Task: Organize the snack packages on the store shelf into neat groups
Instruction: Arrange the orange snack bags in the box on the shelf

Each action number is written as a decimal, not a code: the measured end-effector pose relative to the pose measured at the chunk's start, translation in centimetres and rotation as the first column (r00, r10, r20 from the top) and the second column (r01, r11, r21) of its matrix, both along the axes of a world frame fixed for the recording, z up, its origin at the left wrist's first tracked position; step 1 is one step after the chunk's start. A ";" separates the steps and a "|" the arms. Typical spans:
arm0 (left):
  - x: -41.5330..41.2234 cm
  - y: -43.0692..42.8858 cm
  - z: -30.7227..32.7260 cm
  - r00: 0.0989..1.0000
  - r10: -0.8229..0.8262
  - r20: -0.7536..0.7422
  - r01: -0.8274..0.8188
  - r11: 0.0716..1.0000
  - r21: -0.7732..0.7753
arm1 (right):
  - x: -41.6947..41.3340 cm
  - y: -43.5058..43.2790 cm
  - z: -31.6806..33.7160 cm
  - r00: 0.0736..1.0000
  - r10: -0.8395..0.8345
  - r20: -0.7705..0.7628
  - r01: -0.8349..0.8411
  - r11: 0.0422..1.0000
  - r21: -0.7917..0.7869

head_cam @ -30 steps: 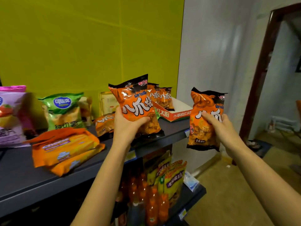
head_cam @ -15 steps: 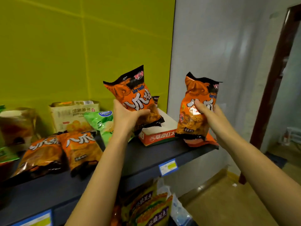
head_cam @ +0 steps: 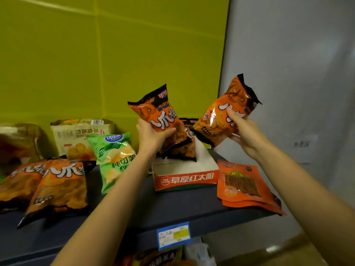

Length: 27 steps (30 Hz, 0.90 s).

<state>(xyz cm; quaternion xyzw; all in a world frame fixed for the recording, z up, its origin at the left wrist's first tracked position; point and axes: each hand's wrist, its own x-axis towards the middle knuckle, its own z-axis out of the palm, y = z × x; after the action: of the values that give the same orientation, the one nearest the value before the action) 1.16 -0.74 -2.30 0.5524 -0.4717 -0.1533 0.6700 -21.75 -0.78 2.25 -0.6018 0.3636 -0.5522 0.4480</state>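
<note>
My left hand (head_cam: 151,139) grips an orange snack bag (head_cam: 159,114) upright over the red and white cardboard tray (head_cam: 187,179) on the dark shelf (head_cam: 172,212). A second orange bag (head_cam: 224,118), tilted to the right, is held in my right hand (head_cam: 244,131) just above the tray's right side. One more orange bag (head_cam: 189,131) of the same kind stands inside the tray, partly hidden behind the held bags. Two matching orange bags (head_cam: 57,185) lie flat on the shelf at the left.
A green chip bag (head_cam: 113,158) leans beside the tray, with a beige croissant bag (head_cam: 78,137) behind it. Flat orange pouches (head_cam: 242,185) lie at the shelf's right end, near the grey wall. A blue price tag (head_cam: 173,235) hangs on the shelf edge. More packages sit on the shelf below.
Both hands carried their orange bags rightward and up to the cardboard tray. The right bag has tilted over to the right. My view has shifted right along the shelf.
</note>
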 end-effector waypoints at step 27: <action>-2.0 -1.6 -1.9 0.644 0.188 0.742 -0.587 0.743 0.321 | 6.1 -9.4 -4.7 0.568 -0.334 -0.752 0.020 0.919 -0.393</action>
<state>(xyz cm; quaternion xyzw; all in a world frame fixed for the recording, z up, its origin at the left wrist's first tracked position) -0.79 -2.29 -4.17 0.8242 -0.4792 0.0839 0.2897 -15.61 -10.15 -2.45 -0.8133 0.4848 -0.3155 0.0639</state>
